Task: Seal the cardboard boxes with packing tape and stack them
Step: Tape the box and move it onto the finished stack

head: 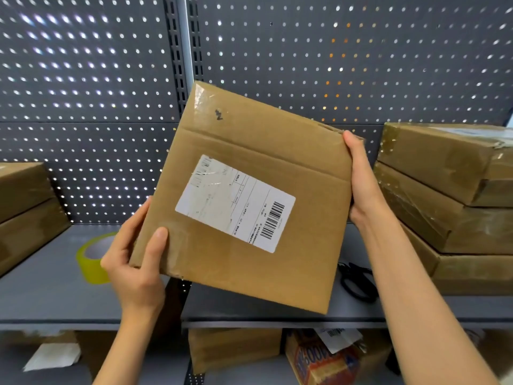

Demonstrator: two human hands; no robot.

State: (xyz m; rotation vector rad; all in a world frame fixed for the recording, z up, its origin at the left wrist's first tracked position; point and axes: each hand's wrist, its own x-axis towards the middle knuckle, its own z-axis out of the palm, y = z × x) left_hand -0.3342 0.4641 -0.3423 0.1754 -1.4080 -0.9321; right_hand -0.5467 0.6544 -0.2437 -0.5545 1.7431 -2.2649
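- Both forearms reach up from the lower edge, nearest the lens
- Left hand (133, 262) grips the lower left corner of the cardboard box (249, 195), thumb pressed on its front face, fingers curled behind
- Roll of yellow-green tape (93, 258) lies on the grey shelf (50, 290), just behind the left hand
- Box is held tilted, clear of the shelf, between the hands; white shipping label (236, 202) faces the camera
- Right hand (363, 187) clamps the box's upper right edge
- Black scissors (356, 282) lie on the shelf below the right wrist
- Stack of taped boxes (449, 207) stands at far right
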